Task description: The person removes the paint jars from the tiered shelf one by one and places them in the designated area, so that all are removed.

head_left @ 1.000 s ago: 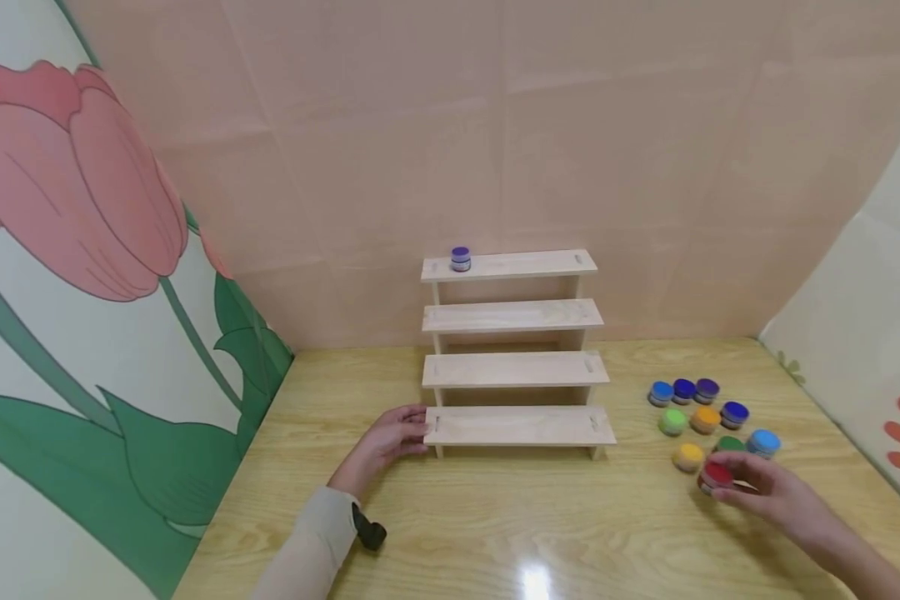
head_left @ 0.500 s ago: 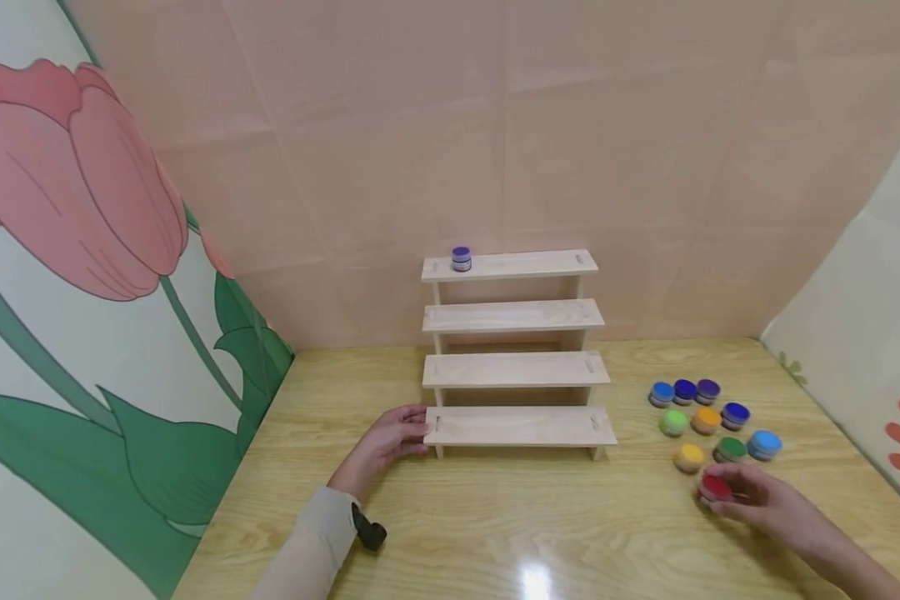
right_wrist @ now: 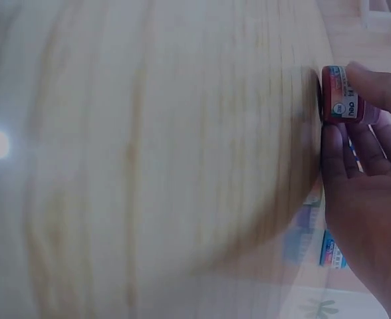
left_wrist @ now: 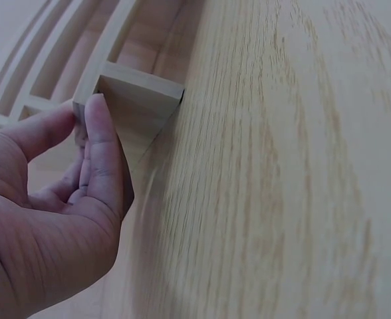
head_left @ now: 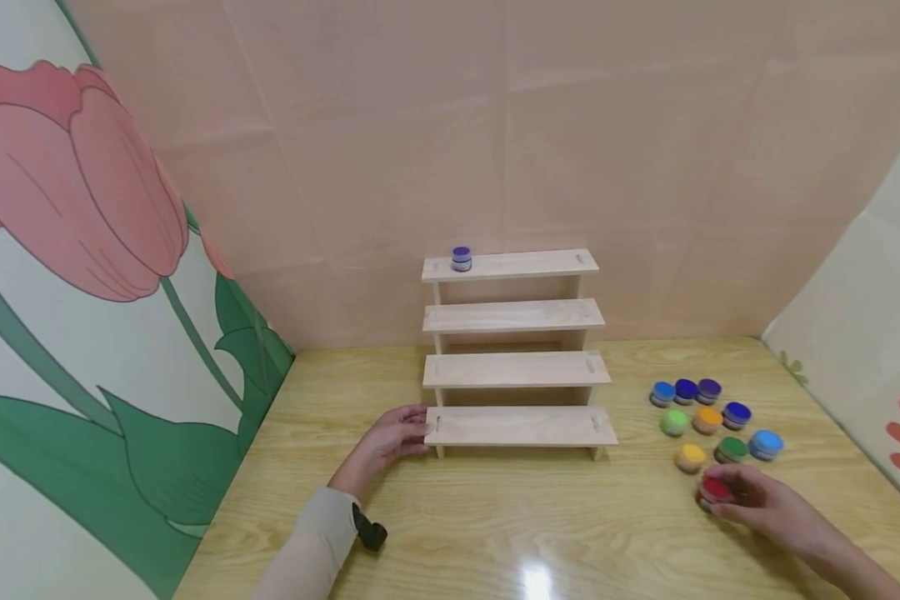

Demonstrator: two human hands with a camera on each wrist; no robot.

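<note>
My left hand (head_left: 392, 435) pinches the left end of the lowest board of a pale wooden step shelf (head_left: 521, 427). Thumb and forefinger sit on either side of that board's edge (left_wrist: 82, 109) in the left wrist view. On the right, my right hand (head_left: 768, 504) grips a small paint jar with a red lid (head_left: 714, 490), thumb on one side and fingers on the other. Its label (right_wrist: 344, 93) faces the right wrist camera, and the jar's base appears to be at the tabletop. A purple-lidded jar (head_left: 461, 259) stands at the left of the shelf's top board.
Several more jars stand behind the red one, among them a yellow jar (head_left: 691, 457), a dark green jar (head_left: 731, 450) and a light blue jar (head_left: 766, 445). A pinkish backdrop (head_left: 345, 208) rises behind the wooden table (head_left: 450, 533). Printed floral sheets flank both sides.
My right hand has shifted slightly toward me with the red-lidded paint jar and lowered it, so the dark green jar shows fully. The left hand has stayed on the shelf.
</note>
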